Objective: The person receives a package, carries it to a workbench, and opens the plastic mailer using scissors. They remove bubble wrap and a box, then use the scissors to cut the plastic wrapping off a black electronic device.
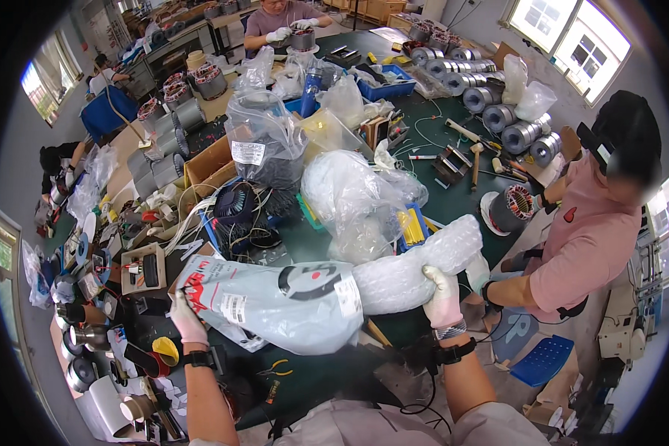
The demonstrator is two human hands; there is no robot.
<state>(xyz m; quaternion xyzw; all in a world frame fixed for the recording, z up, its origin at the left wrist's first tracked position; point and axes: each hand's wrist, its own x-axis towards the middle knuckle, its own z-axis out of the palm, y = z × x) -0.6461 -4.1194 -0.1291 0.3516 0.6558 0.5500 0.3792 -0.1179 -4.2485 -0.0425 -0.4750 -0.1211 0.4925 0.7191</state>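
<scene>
A light grey plastic mailing bag (290,301) with red and black print and white labels stretches across in front of me, above the green table. My left hand (186,318), in a white glove, is closed on its left end. From the bag's right end sticks out a long bundle of bubble wrap (394,279); what it wraps is hidden. My right hand (443,297), also gloved, grips the bundle from the near side, thumb on top. Behind the bag lies a heap of clear plastic bags (349,193), beside a clear bag of dark pieces (267,152).
At the right a co-worker (580,230) handles a motor stator (511,208) with copper windings. Yellow-handled pliers (276,368) lie near my left forearm. A blue fan-like part (234,204) with loose cables stands behind the bag. Hammers (476,160) and metal cylinders (498,117) lie at the far right.
</scene>
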